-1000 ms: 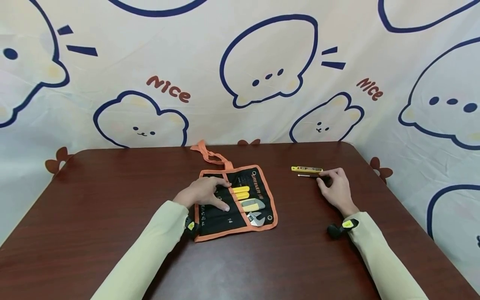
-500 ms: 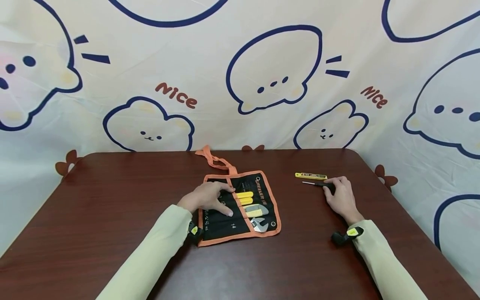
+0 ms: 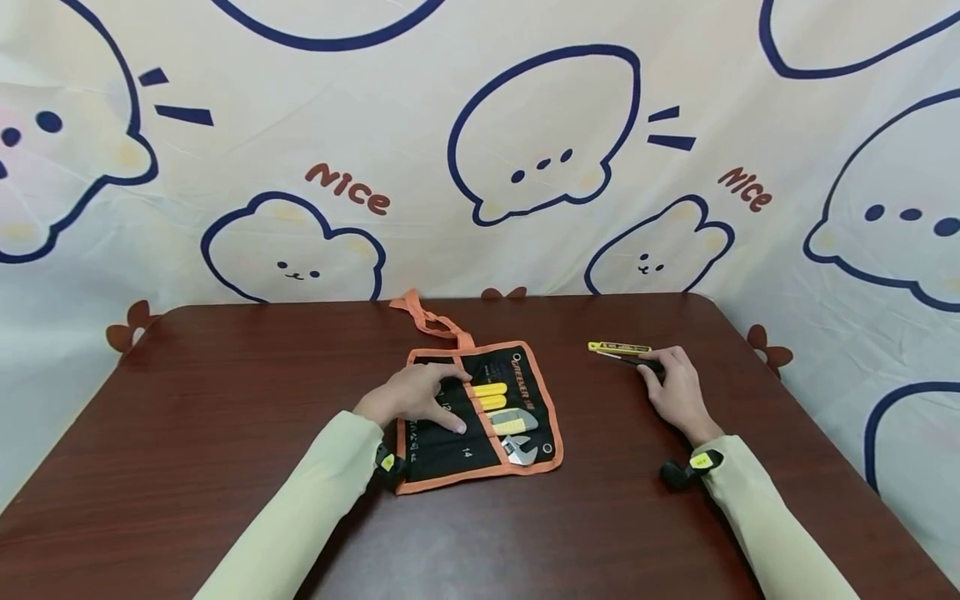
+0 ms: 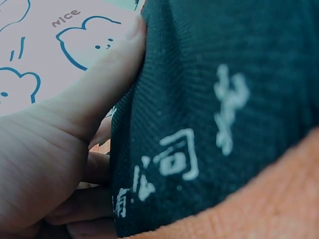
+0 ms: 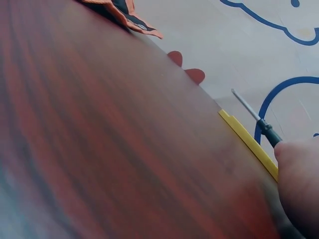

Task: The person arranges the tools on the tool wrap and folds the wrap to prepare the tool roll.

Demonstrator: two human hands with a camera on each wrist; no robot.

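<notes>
My right hand (image 3: 677, 387) pinches a small screwdriver (image 3: 622, 358) by its black handle, with the metal shaft pointing left. In the right wrist view the screwdriver's shaft (image 5: 245, 104) stands tilted above the table. A slim yellow tool (image 3: 618, 347) with black printing lies just behind it. My left hand (image 3: 416, 396) rests on a black tool pouch (image 3: 442, 454) with orange edging, thumb and forefinger spread. Several yellow-handled tools (image 3: 491, 396) and an adjustable wrench (image 3: 519, 451) show in the pouch to the right of that hand. Pouch fabric (image 4: 214, 99) with white print fills most of the left wrist view.
An orange tie strap (image 3: 431, 319) trails from the pouch toward the table's back edge. The dark brown wooden table (image 3: 585, 517) is bordered behind and on the right by a cloth (image 3: 420, 125) with cartoon drawings.
My right hand has raised the screwdriver's tip, and it now overlaps the yellow tool in the head view. The left hand stays on the pouch. The head view has shifted slightly.
</notes>
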